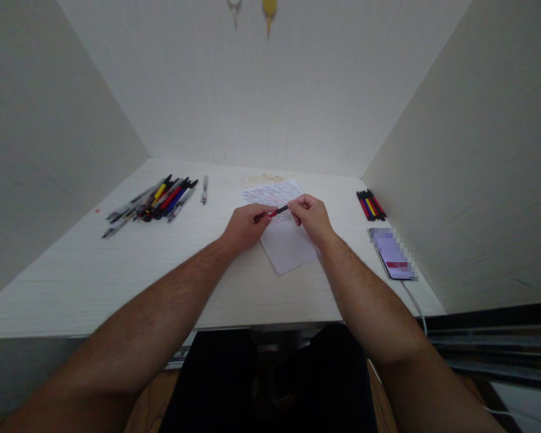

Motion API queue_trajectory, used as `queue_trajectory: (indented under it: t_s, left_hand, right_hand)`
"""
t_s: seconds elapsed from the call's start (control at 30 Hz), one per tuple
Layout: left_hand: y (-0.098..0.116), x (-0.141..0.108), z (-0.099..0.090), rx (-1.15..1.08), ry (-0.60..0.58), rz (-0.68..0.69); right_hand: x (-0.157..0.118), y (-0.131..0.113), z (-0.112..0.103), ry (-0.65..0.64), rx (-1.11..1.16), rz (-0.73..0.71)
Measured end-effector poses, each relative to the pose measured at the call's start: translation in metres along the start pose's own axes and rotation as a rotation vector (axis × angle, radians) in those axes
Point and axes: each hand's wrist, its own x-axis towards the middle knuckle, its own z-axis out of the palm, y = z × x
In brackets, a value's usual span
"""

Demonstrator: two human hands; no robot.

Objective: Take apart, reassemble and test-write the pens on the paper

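Between my two hands is a red and black pen [279, 211], held over a sheet of paper. My left hand [249, 226] is closed on its red end. The fingertips of my right hand [310, 215] pinch the black end. Beneath them lies the white paper [285, 246], its upper part covered in scribbled lines and its lower part blank. My hands hide some of the paper's edges.
A loose pile of pens [162, 201] lies at the left, with one clear pen [204, 190] apart beside it. Several coloured pens [371, 205] lie in a row at the right. Nearer me is a phone [392, 255] with a white cable [415, 304]. Walls enclose the desk [162, 282].
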Motion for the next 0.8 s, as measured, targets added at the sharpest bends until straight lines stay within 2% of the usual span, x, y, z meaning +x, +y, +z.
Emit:
queue_trajectory:
  t_s: [0.17, 0.37, 0.57, 0.7, 0.8]
  left_hand:
    - [0.002, 0.0, 0.0, -0.011, -0.012, -0.003]
    - [0.003, 0.0, 0.0, -0.061, -0.017, -0.064]
    - [0.006, 0.001, -0.001, -0.128, -0.039, -0.108]
    - [0.01, 0.003, -0.003, -0.341, -0.124, -0.291]
    - [0.011, 0.003, -0.004, -0.617, -0.227, -0.466]
  right_hand:
    - [-0.001, -0.002, 0.002, 0.026, -0.015, -0.002]
    - [0.0, -0.002, -0.001, -0.075, 0.142, 0.013]
    - [0.0, 0.0, 0.0, -0.01, 0.076, 0.014]
    - [-0.001, -0.001, 0.002, 0.015, 0.087, 0.041]
    - [-0.002, -0.004, 0.002, -0.057, 0.212, 0.092]
